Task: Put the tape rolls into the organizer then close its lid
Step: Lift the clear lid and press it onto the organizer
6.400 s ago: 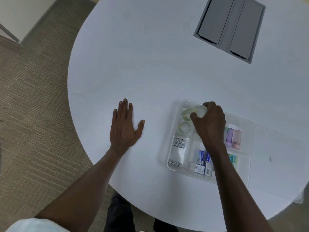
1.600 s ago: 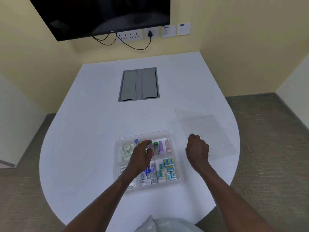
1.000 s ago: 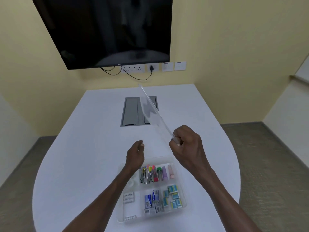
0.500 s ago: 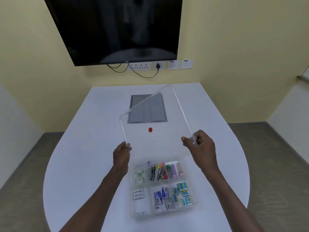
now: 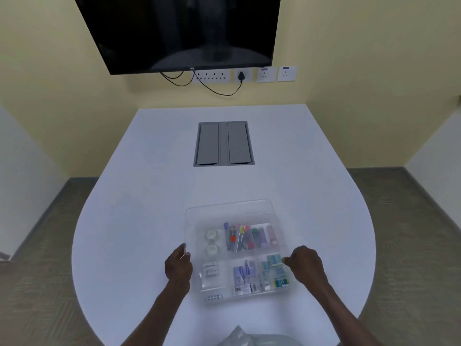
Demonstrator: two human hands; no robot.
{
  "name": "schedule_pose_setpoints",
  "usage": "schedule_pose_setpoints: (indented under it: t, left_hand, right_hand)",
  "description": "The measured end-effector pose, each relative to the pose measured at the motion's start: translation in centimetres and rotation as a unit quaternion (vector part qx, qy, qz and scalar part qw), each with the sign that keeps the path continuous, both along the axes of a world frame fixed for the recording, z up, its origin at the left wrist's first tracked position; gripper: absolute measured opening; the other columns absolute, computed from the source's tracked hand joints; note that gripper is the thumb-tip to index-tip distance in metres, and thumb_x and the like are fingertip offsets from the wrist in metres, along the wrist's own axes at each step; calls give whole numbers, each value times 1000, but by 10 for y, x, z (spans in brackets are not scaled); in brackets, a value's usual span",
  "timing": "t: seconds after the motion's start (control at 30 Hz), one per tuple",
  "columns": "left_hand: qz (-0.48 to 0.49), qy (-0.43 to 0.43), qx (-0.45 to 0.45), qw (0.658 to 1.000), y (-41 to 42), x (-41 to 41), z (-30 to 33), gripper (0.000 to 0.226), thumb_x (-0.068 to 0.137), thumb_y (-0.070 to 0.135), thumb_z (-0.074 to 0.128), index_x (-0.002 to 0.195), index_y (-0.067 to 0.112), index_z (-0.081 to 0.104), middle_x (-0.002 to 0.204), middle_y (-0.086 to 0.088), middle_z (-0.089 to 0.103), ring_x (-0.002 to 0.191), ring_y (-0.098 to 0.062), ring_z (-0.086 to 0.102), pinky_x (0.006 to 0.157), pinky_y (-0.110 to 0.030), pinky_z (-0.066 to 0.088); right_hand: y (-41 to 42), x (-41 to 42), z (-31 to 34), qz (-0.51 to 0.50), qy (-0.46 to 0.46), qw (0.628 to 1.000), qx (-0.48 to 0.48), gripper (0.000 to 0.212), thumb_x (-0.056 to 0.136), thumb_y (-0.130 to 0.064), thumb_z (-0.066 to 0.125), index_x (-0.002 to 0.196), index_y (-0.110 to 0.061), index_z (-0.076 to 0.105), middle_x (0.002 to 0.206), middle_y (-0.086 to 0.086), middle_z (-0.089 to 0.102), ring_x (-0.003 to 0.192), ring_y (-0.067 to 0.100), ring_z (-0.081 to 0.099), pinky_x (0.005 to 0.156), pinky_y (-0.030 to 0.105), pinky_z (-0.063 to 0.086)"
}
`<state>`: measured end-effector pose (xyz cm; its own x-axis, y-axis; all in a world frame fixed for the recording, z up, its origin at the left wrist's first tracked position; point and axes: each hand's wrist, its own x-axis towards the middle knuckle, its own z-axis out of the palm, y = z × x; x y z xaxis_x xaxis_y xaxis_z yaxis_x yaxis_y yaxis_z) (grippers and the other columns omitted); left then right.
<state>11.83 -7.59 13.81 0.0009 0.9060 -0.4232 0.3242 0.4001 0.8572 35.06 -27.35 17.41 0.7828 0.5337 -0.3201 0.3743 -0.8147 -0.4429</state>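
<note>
A clear plastic organizer [image 5: 249, 297] sits on the white table near me. Two clear tape rolls [image 5: 212, 242] lie in its far-left compartment, one behind the other. The clear lid [image 5: 232, 211] hovers low over the organizer, tilted, its far edge reaching past the tray's far rim. My left hand [image 5: 178, 264] pinches the lid's left edge. My right hand [image 5: 305, 265] pinches its right edge. Pens, small tubes and boxed items show through the lid.
A grey double-flap cable hatch [image 5: 223, 143] is set into the table's middle. A black wall screen [image 5: 179, 31] hangs above sockets and cables. Something clear and crumpled [image 5: 252, 338] lies at the table's near edge. Carpet flanks the table on both sides.
The lid, held up tilted in front of me half a second ago, has come down to just above the organizer. Both hands dropped with it, still on its two side edges.
</note>
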Motion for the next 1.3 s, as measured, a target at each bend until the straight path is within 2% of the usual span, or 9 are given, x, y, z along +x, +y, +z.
schedule_pose_setpoints:
  t: [0.13,0.4,0.5,0.6,0.7,0.8,0.97,1.1,1.3]
  left_hand:
    - [-40,39,-8,998,-11,0,-14,38,94,2,58,131,8,64,138,-13,63,130,-27,58,111,-37,41]
    - [-87,109,29,990,-29,2,-28,38,96,-2,51,132,4,62,137,-15,63,128,-31,59,106,-36,43]
    - [-102,134,57,984,-32,4,-26,33,97,-2,49,126,-3,64,127,-20,68,111,-32,63,91,-32,43]
    - [-124,152,56,979,-30,1,-32,36,100,6,50,134,2,60,133,-19,65,125,-35,60,107,-39,42]
    - [-141,169,69,973,-28,-5,-37,35,100,10,52,133,2,61,129,-20,67,125,-36,61,107,-40,42]
    - [-154,166,60,972,-25,-8,-35,35,99,12,53,133,6,62,124,-17,70,122,-34,63,108,-41,44]
    - [-160,140,-12,977,-26,-17,-40,33,95,16,61,128,10,66,114,-13,74,108,-35,68,102,-44,51]
    - [-173,77,-88,978,-41,-40,-36,19,93,14,66,110,9,73,85,-6,71,75,-22,63,75,-35,55]
    - [-202,-20,-188,961,-56,-67,-25,25,84,10,77,108,10,72,97,-5,77,92,-19,68,85,-31,56]
  right_hand:
    - [-13,-2,-16,1,1,999,-43,28,84,-31,67,73,-10,52,83,10,66,88,30,65,65,26,39]
    - [-28,-2,-30,14,-14,997,-70,39,87,-28,63,60,-16,37,68,1,50,79,27,60,64,26,37]
    - [-32,0,-36,29,-18,997,-63,35,89,-26,60,62,-14,41,72,5,55,83,28,63,63,26,36]
    - [-35,0,-41,27,-21,998,-52,40,89,-25,59,56,-15,38,68,4,55,74,26,59,63,27,38]
    - [-37,0,-42,18,-12,999,-30,32,90,-24,59,63,-7,59,75,8,66,77,26,62,67,30,46]
    - [-40,0,-48,-1,22,1000,4,24,90,-22,61,78,-5,71,82,10,72,80,29,67,71,31,51]
    - [-43,3,-62,-59,67,995,37,31,91,-24,61,69,-2,63,66,14,68,62,31,67,63,37,56]
    - [-45,8,-70,-75,119,989,50,39,91,-26,60,64,2,58,62,18,67,59,33,67,64,42,58]
    - [-48,10,-66,-95,232,964,91,34,83,-20,72,64,3,56,57,10,58,46,20,60,55,28,49]
